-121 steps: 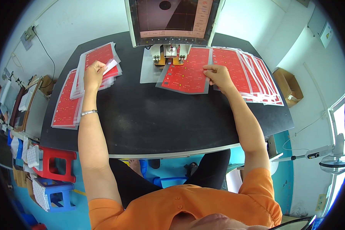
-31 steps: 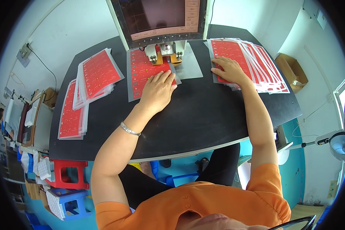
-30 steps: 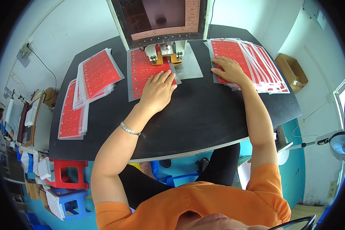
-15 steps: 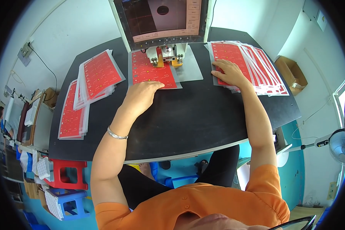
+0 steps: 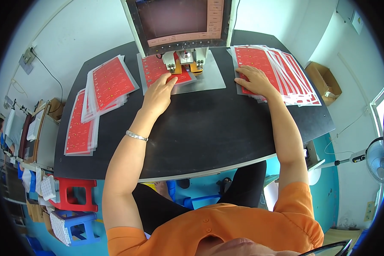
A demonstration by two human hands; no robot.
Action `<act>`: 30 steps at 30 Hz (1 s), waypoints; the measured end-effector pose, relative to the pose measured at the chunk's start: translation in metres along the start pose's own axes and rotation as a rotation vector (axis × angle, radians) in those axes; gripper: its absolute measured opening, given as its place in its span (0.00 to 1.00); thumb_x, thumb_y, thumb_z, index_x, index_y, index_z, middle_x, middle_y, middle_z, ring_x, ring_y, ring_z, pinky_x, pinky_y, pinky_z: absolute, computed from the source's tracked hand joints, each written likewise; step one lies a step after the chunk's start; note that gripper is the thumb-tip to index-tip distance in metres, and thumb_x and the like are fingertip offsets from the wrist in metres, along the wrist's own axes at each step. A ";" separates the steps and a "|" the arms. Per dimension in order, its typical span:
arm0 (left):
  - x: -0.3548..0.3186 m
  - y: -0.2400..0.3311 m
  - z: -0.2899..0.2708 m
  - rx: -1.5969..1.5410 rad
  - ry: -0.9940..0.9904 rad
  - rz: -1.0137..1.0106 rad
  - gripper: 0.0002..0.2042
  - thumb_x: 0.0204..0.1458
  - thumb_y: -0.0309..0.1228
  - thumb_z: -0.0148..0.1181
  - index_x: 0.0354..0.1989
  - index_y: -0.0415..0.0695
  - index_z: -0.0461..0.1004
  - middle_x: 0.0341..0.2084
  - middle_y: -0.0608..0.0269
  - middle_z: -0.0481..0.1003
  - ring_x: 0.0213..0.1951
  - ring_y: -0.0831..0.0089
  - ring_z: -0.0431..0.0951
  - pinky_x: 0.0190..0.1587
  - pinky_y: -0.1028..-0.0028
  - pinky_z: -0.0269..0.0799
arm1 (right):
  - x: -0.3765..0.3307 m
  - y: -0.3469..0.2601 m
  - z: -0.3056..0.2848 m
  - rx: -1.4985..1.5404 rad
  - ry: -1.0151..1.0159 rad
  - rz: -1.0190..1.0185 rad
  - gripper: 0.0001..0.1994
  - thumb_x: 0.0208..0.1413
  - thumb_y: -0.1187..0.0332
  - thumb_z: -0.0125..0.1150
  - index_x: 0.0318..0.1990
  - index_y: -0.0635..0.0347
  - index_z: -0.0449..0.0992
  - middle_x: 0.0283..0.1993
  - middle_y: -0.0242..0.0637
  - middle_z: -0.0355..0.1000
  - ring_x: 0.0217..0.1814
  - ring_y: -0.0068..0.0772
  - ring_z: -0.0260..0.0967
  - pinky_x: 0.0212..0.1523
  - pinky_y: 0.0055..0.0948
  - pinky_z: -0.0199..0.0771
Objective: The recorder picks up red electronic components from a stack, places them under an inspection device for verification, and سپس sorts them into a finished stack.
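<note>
At upper centre, a thin, smooth red printed sheet (image 5: 152,66) with translucent margins lies on a flat silvery plate (image 5: 212,80), partly under a white clamping head (image 5: 185,60) with metal rollers and yellow-orange feet, below a boxy monitor (image 5: 174,22). The left hand (image 5: 158,94) reaches up to the sheet's near part, fingers straight and unclenched, tips on its surface; whether the thumb pinches anything cannot be told. The sheet's left edge runs up the frame, leaning slightly left; its far part is covered, so its long axis cannot be read. At upper right, the right hand (image 5: 257,82) lies flat and relaxed, thumb spread, on a fanned stack of similar sheets (image 5: 281,77) on the matte black tabletop (image 5: 209,128).
</note>
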State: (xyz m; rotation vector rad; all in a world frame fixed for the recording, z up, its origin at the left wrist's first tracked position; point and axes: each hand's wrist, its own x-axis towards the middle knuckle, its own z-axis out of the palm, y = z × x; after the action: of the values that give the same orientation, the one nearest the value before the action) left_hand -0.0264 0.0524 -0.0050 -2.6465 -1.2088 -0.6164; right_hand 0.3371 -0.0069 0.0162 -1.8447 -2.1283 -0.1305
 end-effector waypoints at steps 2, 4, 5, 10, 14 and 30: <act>0.002 0.004 -0.002 -0.003 -0.040 -0.034 0.24 0.53 0.18 0.52 0.60 0.47 0.72 0.59 0.54 0.69 0.60 0.59 0.70 0.59 0.63 0.71 | -0.001 0.002 0.000 -0.005 -0.002 0.004 0.25 0.61 0.49 0.57 0.59 0.55 0.74 0.63 0.44 0.70 0.68 0.48 0.62 0.68 0.44 0.58; 0.003 0.002 -0.003 0.046 -0.066 -0.041 0.29 0.49 0.15 0.53 0.62 0.49 0.70 0.56 0.54 0.67 0.57 0.55 0.72 0.57 0.61 0.71 | 0.001 0.000 0.000 -0.004 -0.001 -0.002 0.25 0.61 0.49 0.57 0.59 0.55 0.74 0.63 0.45 0.69 0.68 0.49 0.62 0.68 0.44 0.58; 0.003 0.001 -0.004 0.048 -0.067 -0.043 0.29 0.49 0.15 0.53 0.62 0.49 0.70 0.56 0.54 0.67 0.57 0.55 0.72 0.57 0.61 0.71 | 0.001 -0.001 0.000 0.001 -0.005 0.002 0.25 0.61 0.49 0.57 0.59 0.55 0.74 0.63 0.45 0.69 0.68 0.49 0.62 0.68 0.44 0.58; 0.005 0.001 -0.003 0.072 -0.058 -0.028 0.29 0.49 0.16 0.54 0.62 0.49 0.70 0.53 0.56 0.69 0.56 0.57 0.72 0.56 0.62 0.71 | 0.000 -0.003 -0.001 -0.003 0.026 -0.013 0.24 0.61 0.50 0.58 0.58 0.56 0.75 0.62 0.45 0.70 0.67 0.49 0.64 0.68 0.43 0.59; 0.004 -0.003 0.001 0.060 0.003 0.005 0.26 0.51 0.17 0.54 0.62 0.46 0.70 0.52 0.57 0.71 0.55 0.58 0.73 0.56 0.61 0.72 | 0.003 -0.005 0.002 0.188 0.129 -0.033 0.19 0.60 0.58 0.62 0.53 0.59 0.78 0.54 0.45 0.76 0.60 0.48 0.71 0.62 0.41 0.67; -0.013 0.027 -0.023 -0.042 0.074 0.047 0.17 0.51 0.18 0.51 0.48 0.43 0.79 0.45 0.55 0.80 0.44 0.57 0.82 0.47 0.63 0.79 | 0.000 -0.087 -0.021 1.286 -0.401 0.393 0.24 0.69 0.59 0.53 0.65 0.66 0.65 0.48 0.40 0.77 0.41 0.23 0.77 0.37 0.19 0.81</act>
State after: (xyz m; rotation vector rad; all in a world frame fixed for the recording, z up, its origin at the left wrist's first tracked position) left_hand -0.0209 0.0184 0.0109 -2.6530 -1.1224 -0.7325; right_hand 0.2555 -0.0272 0.0485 -1.3863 -1.3024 1.4171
